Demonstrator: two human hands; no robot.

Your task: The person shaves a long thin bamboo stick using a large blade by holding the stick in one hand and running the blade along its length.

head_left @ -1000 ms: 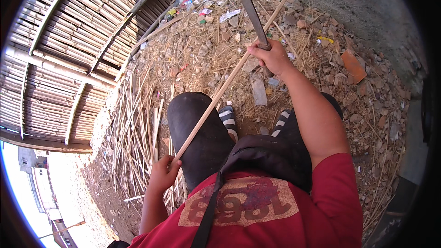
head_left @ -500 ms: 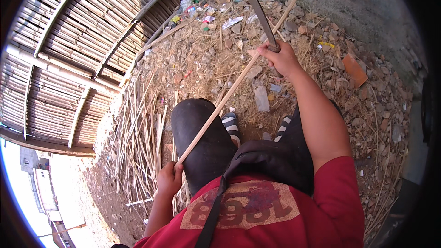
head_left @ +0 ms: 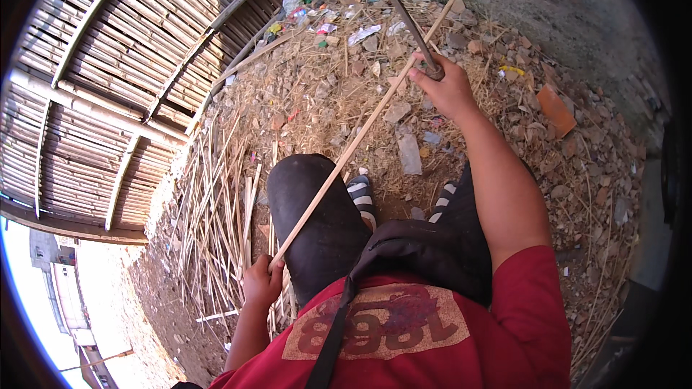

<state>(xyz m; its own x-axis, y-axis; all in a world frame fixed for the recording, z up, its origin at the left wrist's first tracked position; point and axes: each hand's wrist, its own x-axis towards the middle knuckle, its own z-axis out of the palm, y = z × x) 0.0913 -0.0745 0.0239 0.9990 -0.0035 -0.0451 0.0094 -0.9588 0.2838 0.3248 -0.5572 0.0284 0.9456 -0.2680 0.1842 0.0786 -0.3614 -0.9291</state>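
Note:
My left hand (head_left: 261,281) grips the near end of a long pale bamboo strip (head_left: 360,133) that slants up and to the right across my raised knee (head_left: 310,194). My right hand (head_left: 447,86) is closed around the handle of a long dark curved blade (head_left: 393,0). The blade lies against the strip near its far end. Both arms come up from the lower edge. I wear a red shirt, dark trousers and striped sandals.
A woven bamboo wall (head_left: 108,94) fills the left. A heap of split bamboo strips (head_left: 216,202) lies by my left side. Dry straw, stones, an orange brick piece (head_left: 556,109) and plastic litter (head_left: 317,14) cover the ground. A brick wall (head_left: 562,0) stands at the far right.
The blade and my right hand have moved up along the strip, away from me. My left hand has held the near end in place.

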